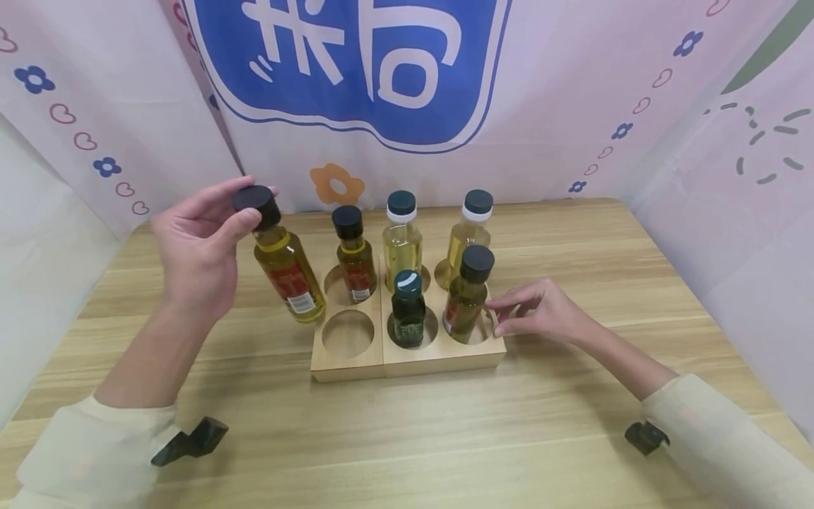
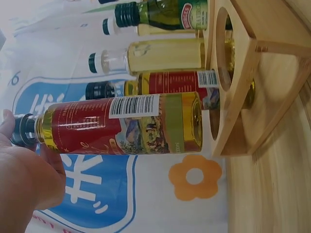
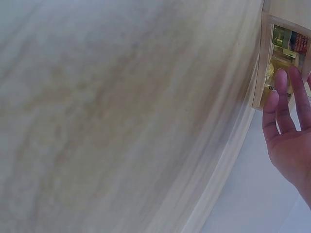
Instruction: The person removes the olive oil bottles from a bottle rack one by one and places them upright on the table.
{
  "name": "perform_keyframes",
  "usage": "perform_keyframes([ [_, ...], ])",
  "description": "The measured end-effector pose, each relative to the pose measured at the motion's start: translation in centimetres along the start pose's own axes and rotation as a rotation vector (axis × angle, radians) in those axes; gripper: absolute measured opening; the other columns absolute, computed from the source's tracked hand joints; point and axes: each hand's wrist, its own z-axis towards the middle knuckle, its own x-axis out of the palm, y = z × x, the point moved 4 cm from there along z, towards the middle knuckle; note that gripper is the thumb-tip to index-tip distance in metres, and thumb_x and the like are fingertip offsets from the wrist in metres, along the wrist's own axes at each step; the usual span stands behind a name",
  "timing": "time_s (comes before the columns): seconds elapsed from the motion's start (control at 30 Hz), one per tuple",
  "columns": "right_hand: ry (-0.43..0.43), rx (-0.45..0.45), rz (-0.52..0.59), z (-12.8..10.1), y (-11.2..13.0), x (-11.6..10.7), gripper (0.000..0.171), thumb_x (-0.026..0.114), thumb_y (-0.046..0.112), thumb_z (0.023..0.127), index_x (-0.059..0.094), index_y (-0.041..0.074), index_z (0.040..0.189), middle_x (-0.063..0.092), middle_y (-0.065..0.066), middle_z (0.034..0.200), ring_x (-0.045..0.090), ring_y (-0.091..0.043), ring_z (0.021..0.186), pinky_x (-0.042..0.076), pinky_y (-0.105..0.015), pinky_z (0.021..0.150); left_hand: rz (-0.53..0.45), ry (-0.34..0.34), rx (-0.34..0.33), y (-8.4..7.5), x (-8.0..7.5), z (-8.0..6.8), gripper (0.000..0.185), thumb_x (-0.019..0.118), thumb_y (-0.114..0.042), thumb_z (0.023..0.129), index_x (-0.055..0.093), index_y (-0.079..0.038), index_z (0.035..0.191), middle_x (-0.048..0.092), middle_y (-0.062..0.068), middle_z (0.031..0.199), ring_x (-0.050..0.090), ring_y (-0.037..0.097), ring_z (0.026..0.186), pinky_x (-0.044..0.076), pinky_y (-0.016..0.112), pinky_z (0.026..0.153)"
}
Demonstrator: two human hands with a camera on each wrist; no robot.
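My left hand (image 1: 203, 247) pinches the black cap of an oil bottle (image 1: 289, 279) with a red label. This bottle tilts in the air, its base just left of the wooden rack (image 1: 348, 372) and its front left round hole (image 1: 347, 334). In the left wrist view, the bottle's barcode and painted label (image 2: 136, 124) face the camera. My right hand (image 1: 548, 314) touches the rack's right end, thumb and fingers extended along it. The right wrist view shows those fingers (image 3: 282, 109) at the rack's open side.
Standing in the rack are a small red-labelled bottle (image 1: 357, 272), two pale oil bottles (image 1: 402, 247) with white collars, a dark green bottle (image 1: 408, 318) and a black-capped bottle (image 1: 464, 307). Behind the wooden table (image 1: 445, 438) hangs a printed cloth (image 1: 540, 106).
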Motion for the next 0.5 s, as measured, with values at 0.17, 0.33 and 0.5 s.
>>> perform_keyframes([
  [0.17,-0.005,0.000,-0.002,0.0,0.0,0.0,0.038,0.088,-0.001,0.077,0.076,-0.005,0.112,0.077,-0.019,0.104,0.075,-0.015,0.082,0.065,-0.032,0.073,0.089,-0.041,0.035,-0.1,-0.6,0.4,0.025,0.070,0.024,0.084,0.070,0.018,0.109,0.077,0.023,0.102,0.077,0.029,0.095,0.062,0.032,0.090],
  [0.33,-0.003,-0.003,-0.001,-0.1,0.0,0.0,0.038,0.088,-0.001,0.077,0.076,-0.005,0.112,0.077,-0.020,0.104,0.075,-0.015,0.082,0.065,-0.032,0.073,0.135,-0.090,0.032,0.0,-1.3,0.7,0.025,0.069,0.025,0.084,0.070,0.018,0.108,0.077,0.022,0.102,0.078,0.029,0.094,0.061,0.033,0.093],
  [0.5,-0.003,-0.006,0.001,0.0,-0.1,0.0,0.038,0.088,-0.001,0.077,0.076,-0.005,0.113,0.077,-0.020,0.103,0.075,-0.015,0.082,0.065,-0.032,0.074,0.075,-0.119,-0.022,0.2,-1.8,1.0,0.025,0.070,0.025,0.083,0.073,0.015,0.106,0.076,0.024,0.103,0.077,0.030,0.097,0.060,0.033,0.095],
])
